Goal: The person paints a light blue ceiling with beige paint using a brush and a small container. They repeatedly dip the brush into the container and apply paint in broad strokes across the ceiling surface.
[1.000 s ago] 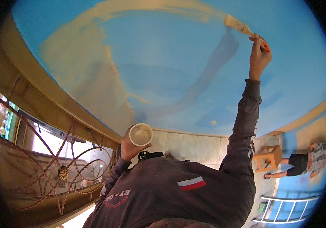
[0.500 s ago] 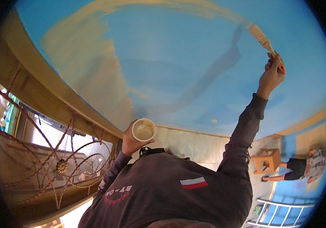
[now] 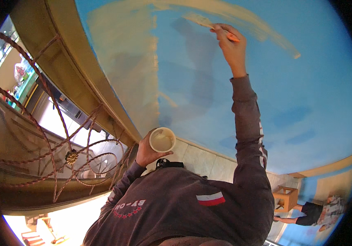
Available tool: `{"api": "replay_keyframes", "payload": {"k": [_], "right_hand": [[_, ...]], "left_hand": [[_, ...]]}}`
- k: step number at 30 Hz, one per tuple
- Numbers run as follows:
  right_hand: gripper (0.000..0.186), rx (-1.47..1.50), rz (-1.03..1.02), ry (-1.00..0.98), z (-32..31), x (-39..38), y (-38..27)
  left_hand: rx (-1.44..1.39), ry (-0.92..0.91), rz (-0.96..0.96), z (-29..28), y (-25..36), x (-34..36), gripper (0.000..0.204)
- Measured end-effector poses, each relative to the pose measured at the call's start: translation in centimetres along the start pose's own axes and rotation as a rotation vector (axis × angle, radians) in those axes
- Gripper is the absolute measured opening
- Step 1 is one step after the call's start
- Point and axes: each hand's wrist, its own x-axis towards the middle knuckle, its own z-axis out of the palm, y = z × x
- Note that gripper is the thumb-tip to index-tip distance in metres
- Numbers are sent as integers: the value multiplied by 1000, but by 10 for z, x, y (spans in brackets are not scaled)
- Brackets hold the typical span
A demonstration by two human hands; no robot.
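My right hand (image 3: 231,43) is raised to the blue wall (image 3: 225,94), its fingers closed round the orange-tipped handle of a paintbrush (image 3: 200,20). The bristles are at the wall, just under a band of tan paint (image 3: 241,16) that arcs down to the right. A larger tan patch (image 3: 130,61) covers the wall's left part, its edge running almost straight down. Low in front of my body, my left hand (image 3: 146,151) grips a round white tub (image 3: 162,140) from its left side. Pale paint shows inside the tub.
Left of me is a window with a brown frame (image 3: 73,53) and twisted metal grille (image 3: 71,156). Tiles (image 3: 208,162) lie below the painted wall. At lower right are a wooden stool (image 3: 286,199) and another person in dark shorts (image 3: 310,213).
My right hand has swept the brush leftward along the wall. The tan band now reaches further down to the right. The view has turned; the left hand still holds the tub.
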Motion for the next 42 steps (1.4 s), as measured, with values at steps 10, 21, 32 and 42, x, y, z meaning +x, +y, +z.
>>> {"api": "replay_keyframes", "payload": {"k": [10,21,32,42], "right_hand": [[24,-221,-391,-81,95,46,29],[25,-224,-258,-48,87,34,37],[22,-275,-26,116,-42,-6,3],[27,-476,136,220,-197,-61,-21]], "left_hand": [[-15,117,-82,-14,-17,-23,96],[-68,115,-108,-17,-23,-25,97],[-49,-29,-72,-3,-10,-3,92],[10,-97,143,14,-4,14,90]]}}
